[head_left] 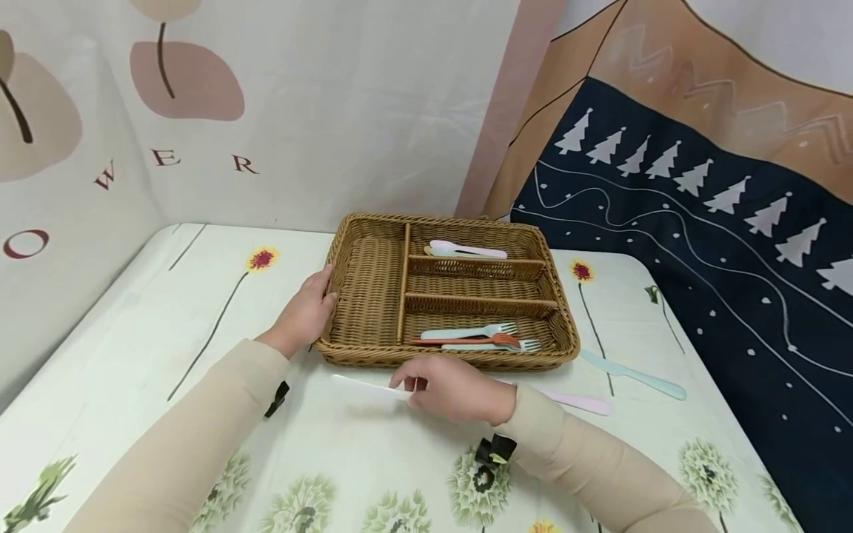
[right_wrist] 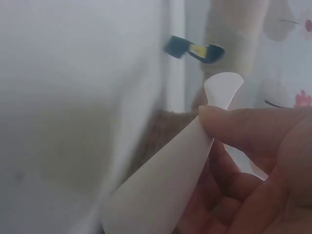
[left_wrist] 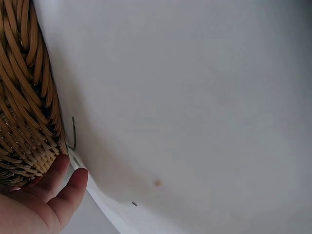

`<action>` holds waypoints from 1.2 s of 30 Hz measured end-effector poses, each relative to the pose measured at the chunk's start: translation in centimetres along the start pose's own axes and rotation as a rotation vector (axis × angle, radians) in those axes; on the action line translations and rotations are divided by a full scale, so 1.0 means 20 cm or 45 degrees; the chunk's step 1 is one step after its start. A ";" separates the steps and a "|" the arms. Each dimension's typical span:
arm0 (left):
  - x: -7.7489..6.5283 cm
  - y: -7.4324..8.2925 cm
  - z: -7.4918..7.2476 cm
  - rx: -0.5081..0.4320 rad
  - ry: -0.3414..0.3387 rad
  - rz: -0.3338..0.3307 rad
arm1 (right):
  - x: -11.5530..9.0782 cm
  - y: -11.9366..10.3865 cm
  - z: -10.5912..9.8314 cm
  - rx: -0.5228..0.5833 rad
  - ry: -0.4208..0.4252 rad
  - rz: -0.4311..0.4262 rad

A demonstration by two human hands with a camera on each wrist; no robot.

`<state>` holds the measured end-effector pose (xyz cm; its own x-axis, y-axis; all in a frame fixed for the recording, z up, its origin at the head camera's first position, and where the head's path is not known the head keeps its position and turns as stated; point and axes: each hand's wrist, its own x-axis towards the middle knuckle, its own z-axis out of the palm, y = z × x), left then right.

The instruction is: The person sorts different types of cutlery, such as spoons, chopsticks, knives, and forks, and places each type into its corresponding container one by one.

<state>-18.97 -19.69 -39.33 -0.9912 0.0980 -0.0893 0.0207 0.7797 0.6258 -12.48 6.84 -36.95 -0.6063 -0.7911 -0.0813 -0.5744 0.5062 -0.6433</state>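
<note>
A brown wicker cutlery basket (head_left: pixel 369 289) with several compartments stands on the table. My left hand (head_left: pixel 305 311) rests against its left side, and in the left wrist view the fingers touch the woven wall. In front of the basket my right hand (head_left: pixel 453 389) pinches a white table knife (head_left: pixel 369 388) between thumb and fingers, a little above the cloth. The right wrist view shows the white knife (right_wrist: pixel 165 180) close up. Blue forks (head_left: pixel 466 332) and an orange fork (head_left: pixel 460 341) lie in the front compartment. Pink and pale spoons (head_left: pixel 469 250) lie in the back one.
On the table to the right lie a blue knife (head_left: pixel 633 374) and a pink utensil (head_left: pixel 580 402), partly hidden by my right hand and sleeve. A flower-printed cloth (head_left: pixel 220 429) covers the table. Printed fabric (head_left: pixel 373 111) hangs behind it.
</note>
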 end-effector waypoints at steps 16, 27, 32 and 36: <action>0.01 -0.02 0.01 0.031 -0.005 0.018 | 0.08 -0.06 -0.08 0.271 0.156 0.057; 0.00 -0.02 0.01 0.031 0.010 0.018 | 0.17 -0.08 -0.12 0.406 0.266 0.105; 0.01 -0.02 0.00 0.023 0.006 0.007 | 0.22 -0.08 -0.13 0.466 0.315 0.102; 0.01 -0.02 0.00 0.004 0.012 0.037 | 0.25 -0.08 -0.13 0.515 0.351 0.106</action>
<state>-19.11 -19.95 -39.64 -0.9914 0.1146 -0.0635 0.0499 0.7786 0.6255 -16.08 2.96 -34.37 -0.7954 -0.6056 0.0243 -0.2914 0.3470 -0.8914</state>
